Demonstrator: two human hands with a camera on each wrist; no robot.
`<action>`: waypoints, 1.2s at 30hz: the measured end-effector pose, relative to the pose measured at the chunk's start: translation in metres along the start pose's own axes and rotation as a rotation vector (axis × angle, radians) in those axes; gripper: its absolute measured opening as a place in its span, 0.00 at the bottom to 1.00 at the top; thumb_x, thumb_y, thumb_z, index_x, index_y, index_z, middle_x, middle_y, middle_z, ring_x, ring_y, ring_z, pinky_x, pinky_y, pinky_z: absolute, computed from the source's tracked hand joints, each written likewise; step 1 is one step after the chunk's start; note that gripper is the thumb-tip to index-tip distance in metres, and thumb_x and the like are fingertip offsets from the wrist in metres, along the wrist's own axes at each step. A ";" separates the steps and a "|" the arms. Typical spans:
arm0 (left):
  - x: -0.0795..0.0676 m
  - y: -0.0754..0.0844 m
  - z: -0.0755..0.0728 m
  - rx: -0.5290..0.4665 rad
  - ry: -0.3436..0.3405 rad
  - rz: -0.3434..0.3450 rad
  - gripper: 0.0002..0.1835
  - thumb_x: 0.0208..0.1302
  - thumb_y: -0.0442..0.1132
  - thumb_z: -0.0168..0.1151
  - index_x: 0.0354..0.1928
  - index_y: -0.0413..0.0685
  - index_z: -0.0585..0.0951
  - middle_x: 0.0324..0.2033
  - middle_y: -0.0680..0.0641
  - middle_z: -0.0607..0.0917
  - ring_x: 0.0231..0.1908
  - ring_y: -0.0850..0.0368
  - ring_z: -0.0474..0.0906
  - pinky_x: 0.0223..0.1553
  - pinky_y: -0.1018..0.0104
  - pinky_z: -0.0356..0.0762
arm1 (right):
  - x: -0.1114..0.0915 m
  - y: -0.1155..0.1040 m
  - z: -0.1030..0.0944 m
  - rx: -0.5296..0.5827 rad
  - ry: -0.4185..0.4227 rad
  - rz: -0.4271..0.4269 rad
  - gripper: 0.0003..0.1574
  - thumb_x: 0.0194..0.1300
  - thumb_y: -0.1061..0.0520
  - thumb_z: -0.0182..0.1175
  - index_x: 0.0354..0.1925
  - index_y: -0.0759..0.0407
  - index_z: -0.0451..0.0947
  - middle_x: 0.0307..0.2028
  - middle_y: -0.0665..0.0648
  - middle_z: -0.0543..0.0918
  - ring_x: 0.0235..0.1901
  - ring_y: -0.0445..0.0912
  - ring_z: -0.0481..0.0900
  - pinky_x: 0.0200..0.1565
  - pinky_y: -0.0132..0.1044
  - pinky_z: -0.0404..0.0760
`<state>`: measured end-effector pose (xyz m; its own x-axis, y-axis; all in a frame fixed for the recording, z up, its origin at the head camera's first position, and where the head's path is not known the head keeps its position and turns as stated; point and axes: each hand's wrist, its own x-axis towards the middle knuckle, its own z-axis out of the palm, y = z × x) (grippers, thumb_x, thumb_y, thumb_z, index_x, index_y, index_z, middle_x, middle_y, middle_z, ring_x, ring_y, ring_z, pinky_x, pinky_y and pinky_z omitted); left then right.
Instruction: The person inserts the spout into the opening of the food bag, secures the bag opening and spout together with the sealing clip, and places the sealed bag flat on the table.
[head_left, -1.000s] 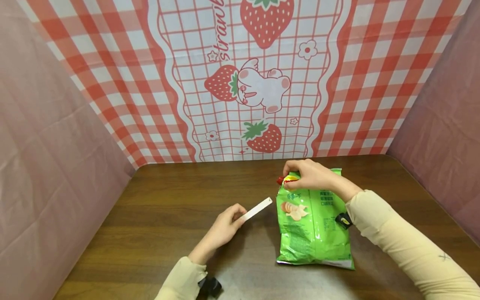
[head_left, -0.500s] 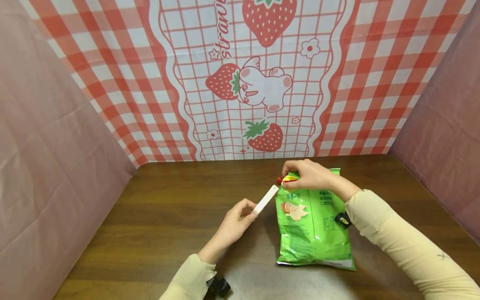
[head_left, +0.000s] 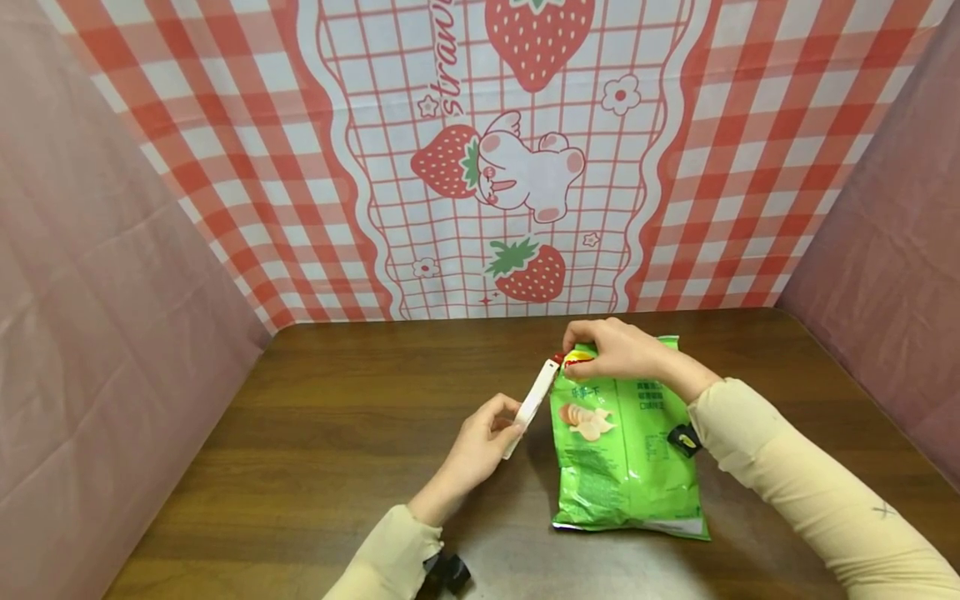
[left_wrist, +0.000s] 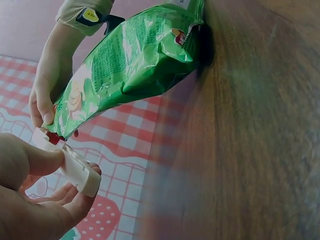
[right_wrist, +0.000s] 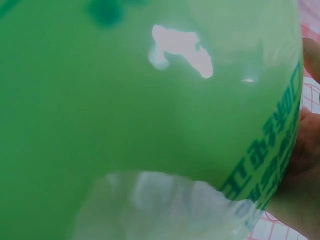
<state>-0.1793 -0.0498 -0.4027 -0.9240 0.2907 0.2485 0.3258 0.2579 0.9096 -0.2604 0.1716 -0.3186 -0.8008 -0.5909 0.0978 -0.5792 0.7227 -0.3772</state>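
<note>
My left hand (head_left: 472,446) pinches a white plastic clip (head_left: 536,395), its far end at the top corner of a green potato-chip bag (head_left: 628,471) that my right hand (head_left: 621,350) grips.

Head view bright, even; pale glare low on desk (head_left: 517,558), soft shadow beside green bag (head_left: 630,458). Left wrist view dimmer, hazy. Right wrist view blurred, white highlights on green bag.

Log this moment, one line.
left hand: holds white strip | right hand: pinches green bag at top | strip end: at bag's red corner
</note>
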 end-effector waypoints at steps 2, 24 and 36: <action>-0.002 0.007 -0.001 -0.013 -0.003 -0.007 0.08 0.55 0.28 0.53 0.38 0.40 0.72 0.34 0.40 0.79 0.34 0.48 0.77 0.25 0.64 0.74 | 0.000 0.000 0.000 -0.004 0.001 -0.003 0.16 0.45 0.41 0.61 0.32 0.43 0.70 0.23 0.44 0.72 0.19 0.40 0.64 0.21 0.34 0.63; 0.011 0.002 0.022 0.075 0.043 0.104 0.09 0.54 0.27 0.54 0.38 0.44 0.73 0.37 0.44 0.76 0.35 0.52 0.77 0.28 0.74 0.73 | 0.002 0.000 0.002 0.029 -0.022 0.010 0.14 0.45 0.44 0.61 0.32 0.42 0.70 0.19 0.45 0.70 0.15 0.39 0.58 0.19 0.32 0.60; 0.017 -0.006 0.030 0.104 0.074 0.133 0.09 0.54 0.29 0.54 0.37 0.48 0.72 0.36 0.48 0.75 0.33 0.59 0.76 0.27 0.76 0.73 | 0.001 0.002 0.003 0.063 -0.014 -0.004 0.14 0.46 0.43 0.61 0.32 0.42 0.71 0.19 0.46 0.70 0.15 0.39 0.58 0.19 0.32 0.60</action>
<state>-0.1909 -0.0187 -0.4136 -0.8822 0.2611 0.3919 0.4619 0.3170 0.8284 -0.2616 0.1716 -0.3225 -0.7957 -0.5995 0.0864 -0.5717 0.6964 -0.4338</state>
